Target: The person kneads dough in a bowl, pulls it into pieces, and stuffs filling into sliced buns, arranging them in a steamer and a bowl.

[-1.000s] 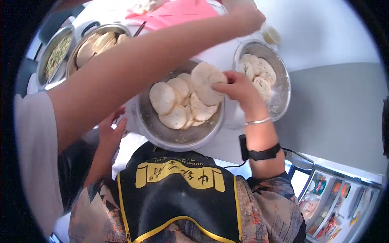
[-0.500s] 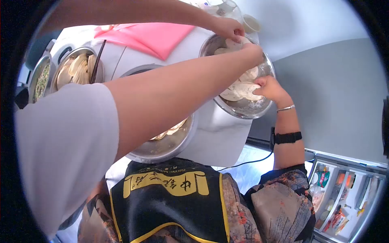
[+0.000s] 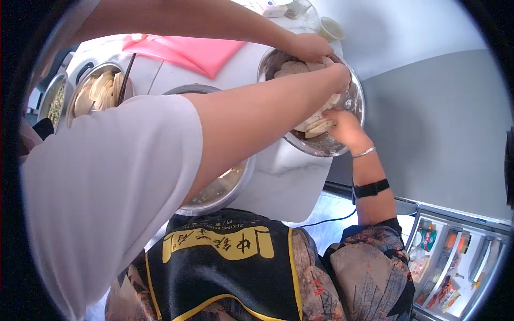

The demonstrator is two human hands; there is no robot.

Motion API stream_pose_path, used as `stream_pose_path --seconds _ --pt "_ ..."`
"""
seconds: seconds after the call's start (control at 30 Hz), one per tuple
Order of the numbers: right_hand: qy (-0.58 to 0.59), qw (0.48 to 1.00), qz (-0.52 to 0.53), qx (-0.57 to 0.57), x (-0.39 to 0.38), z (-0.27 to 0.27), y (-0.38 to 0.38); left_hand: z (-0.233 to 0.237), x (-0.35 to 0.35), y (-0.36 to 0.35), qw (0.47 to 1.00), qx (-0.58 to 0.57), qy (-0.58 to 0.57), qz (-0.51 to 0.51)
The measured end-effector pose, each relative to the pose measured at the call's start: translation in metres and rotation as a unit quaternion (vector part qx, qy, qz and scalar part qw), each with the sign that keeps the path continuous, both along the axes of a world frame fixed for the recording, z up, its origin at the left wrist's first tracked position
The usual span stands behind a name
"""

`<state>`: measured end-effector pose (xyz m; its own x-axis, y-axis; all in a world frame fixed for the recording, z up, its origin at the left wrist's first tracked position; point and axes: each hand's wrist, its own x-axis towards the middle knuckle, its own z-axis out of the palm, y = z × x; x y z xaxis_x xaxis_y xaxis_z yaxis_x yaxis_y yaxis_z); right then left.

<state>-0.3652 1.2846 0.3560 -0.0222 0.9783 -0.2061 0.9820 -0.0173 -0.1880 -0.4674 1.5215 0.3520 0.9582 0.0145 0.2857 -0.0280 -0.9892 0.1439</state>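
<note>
My right hand (image 3: 344, 127), with a silver bracelet on the wrist and a black band on the forearm, reaches into the right metal bowl (image 3: 355, 140). Its fingers close on pale, flour-dusted slices (image 3: 319, 128) near the bowl's front side. My left hand is hidden; a co-worker's white-sleeved arm crosses over that side. Both of the co-worker's hands are in the same bowl: one hand (image 3: 315, 48) at the back, the other hand (image 3: 340, 78) at the middle, over more pale slices.
A second metal bowl (image 3: 243, 184) lies partly under the co-worker's arm. Farther left are a bowl of slices (image 3: 80, 80) with dark chopsticks (image 3: 126, 80) and a tray of chopped greens (image 3: 55, 109). Pink sheet (image 3: 201, 51) behind; open drawer (image 3: 423, 211) lower right.
My right hand has moved slightly left, and the slices at its fingers have shifted and tilted. The co-worker's arms have moved too, the back hand reaching farther into the bowl.
</note>
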Motion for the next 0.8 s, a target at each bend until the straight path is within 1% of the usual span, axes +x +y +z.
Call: stream_pose_path --seconds 0.03,0.1,0.13,0.2,0.27,0.33,0.37,0.43,0.47,0.5,0.53,0.57,0.6,0.63,0.67,0.7,0.73,0.77,0.8 --pt "0.028 0.999 -0.016 0.026 -0.002 0.004 -0.005 0.001 -0.004 -0.003 1.0 0.005 -0.003 0.004" --pt "0.035 0.998 -0.02 0.043 -0.015 0.033 -0.009 0.002 -0.012 -0.005 0.999 -0.008 -0.028 0.016" --pt "0.044 0.998 -0.018 0.05 -0.023 0.046 -0.01 0.015 -0.032 -0.015 0.998 -0.026 -0.047 0.028" --pt "0.006 0.999 -0.005 0.052 -0.03 0.057 -0.01 0.038 -0.092 -0.05 0.987 -0.082 -0.127 0.062" --pt "0.069 0.995 -0.018 0.067 -0.063 0.073 -0.016 0.055 -0.191 -0.106 0.955 -0.164 -0.209 0.135" --pt "0.181 0.982 -0.008 0.054 -0.105 0.077 -0.019 0.054 -0.291 -0.17 0.9 -0.233 -0.261 0.261" --pt "0.227 0.973 -0.008 0.045 -0.125 0.078 -0.02 0.043 -0.332 -0.199 0.858 -0.27 -0.275 0.339" --pt "0.255 0.966 0.001 0.031 -0.17 0.061 -0.019 0.013 -0.392 -0.244 0.748 -0.36 -0.276 0.485" --pt "0.245 0.969 0.028 0.026 -0.192 0.056 -0.016 -0.005 -0.411 -0.258 0.689 -0.418 -0.264 0.531" --pt "0.234 0.97 0.054 0.023 -0.212 0.05 -0.011 -0.02 -0.423 -0.267 0.635 -0.482 -0.25 0.549" --pt "0.205 0.966 0.115 0.108 -0.226 0.032 -0.002 -0.035 -0.429 -0.273 0.584 -0.547 -0.238 0.55" --pt "0.175 0.95 0.176 0.19 -0.238 0.01 0.007 -0.047 -0.432 -0.276 0.546 -0.601 -0.231 0.535" --pt "0.166 0.946 0.174 0.219 -0.252 -0.009 0.016 -0.058 -0.431 -0.276 0.518 -0.647 -0.228 0.51" --pt "0.164 0.951 0.163 0.208 -0.263 -0.02 0.021 -0.066 -0.426 -0.275 0.5 -0.679 -0.226 0.488" --pt "0.161 0.955 0.152 0.196 -0.275 -0.03 0.026 -0.062 -0.424 -0.274 0.487 -0.699 -0.223 0.474" --pt "0.162 0.967 0.133 0.143 -0.283 -0.037 0.027 -0.055 -0.424 -0.276 0.468 -0.717 -0.218 0.469" --pt "0.16 0.976 0.113 0.091 -0.291 -0.038 0.026 -0.02 -0.41 -0.275 0.46 -0.723 -0.23 0.461" --pt "0.165 0.984 0.07 0.007 -0.301 -0.024 0.027 -0.031 -0.416 -0.275 0.485 -0.711 -0.224 0.457" --pt "0.144 0.988 0.064 -0.003 -0.305 -0.025 0.027 -0.04 -0.42 -0.275 0.509 -0.698 -0.219 0.453"
